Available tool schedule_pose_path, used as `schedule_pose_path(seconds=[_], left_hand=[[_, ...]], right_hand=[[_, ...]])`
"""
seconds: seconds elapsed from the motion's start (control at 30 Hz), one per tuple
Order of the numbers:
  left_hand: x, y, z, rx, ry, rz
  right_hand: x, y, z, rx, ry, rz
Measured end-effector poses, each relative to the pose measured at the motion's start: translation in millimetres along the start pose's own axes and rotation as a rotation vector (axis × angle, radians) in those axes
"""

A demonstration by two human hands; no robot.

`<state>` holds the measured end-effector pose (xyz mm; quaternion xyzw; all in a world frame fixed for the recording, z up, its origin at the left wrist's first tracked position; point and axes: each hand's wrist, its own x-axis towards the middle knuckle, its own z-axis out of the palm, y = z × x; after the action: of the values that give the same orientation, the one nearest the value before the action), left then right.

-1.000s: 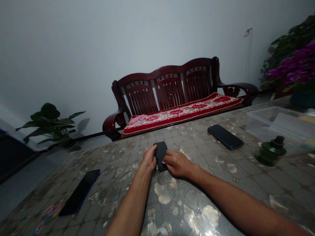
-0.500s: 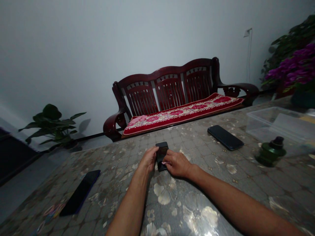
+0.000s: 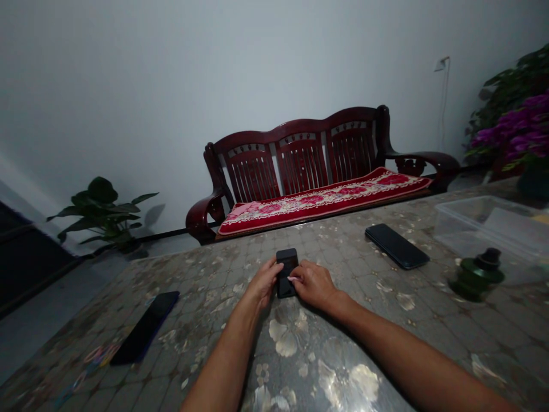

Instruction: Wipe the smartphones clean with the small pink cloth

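Observation:
A small black smartphone [image 3: 288, 258] is between my two hands on the table, its dark screen facing up. My left hand [image 3: 262, 284] grips its left edge, with the thumb lying over the screen side. Over the lower right part of the screen, my right hand [image 3: 316, 284] is closed in a pinch. A small pale pink thing [image 3: 293, 278] pokes out from its fingertips and touches or nearly touches the glass. Most of it is hidden by the fingers, so its kind cannot be made out.
To the left lies another phone [image 3: 146, 329] beside several colourful loops [image 3: 100, 355]. A dark phone [image 3: 397, 246], a green bottle [image 3: 476, 277] and a clear plastic box [image 3: 454, 229] are at the right. Behind the patterned table [image 3: 343, 349] stands a wooden bench [image 3: 300, 154] with a red cushion.
My right hand has moved slightly up the screen with the pale pink thing. My left hand keeps its grip on the phone. The whole view has shifted a little.

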<state>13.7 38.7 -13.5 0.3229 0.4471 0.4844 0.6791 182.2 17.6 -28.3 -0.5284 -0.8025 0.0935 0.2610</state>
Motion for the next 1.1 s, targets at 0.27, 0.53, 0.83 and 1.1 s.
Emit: schedule_pose_path(seconds=[0.27,0.53,0.83,1.1], left_hand=[[-29,-9,-8,0.188,-0.055,0.108],[-49,-32,-44,1.188,-0.007,0.675],[-64,-33,-38,1.545,-0.134,0.751],[-66,-35,-35,1.541,-0.126,0.736]], right_hand=[[-3,-8,-5,-0.01,-0.047,0.035],[11,26,6,0.212,0.031,0.014],[9,20,8,0.209,-0.012,-0.22],[1,10,-3,0.092,-0.15,-0.245]])
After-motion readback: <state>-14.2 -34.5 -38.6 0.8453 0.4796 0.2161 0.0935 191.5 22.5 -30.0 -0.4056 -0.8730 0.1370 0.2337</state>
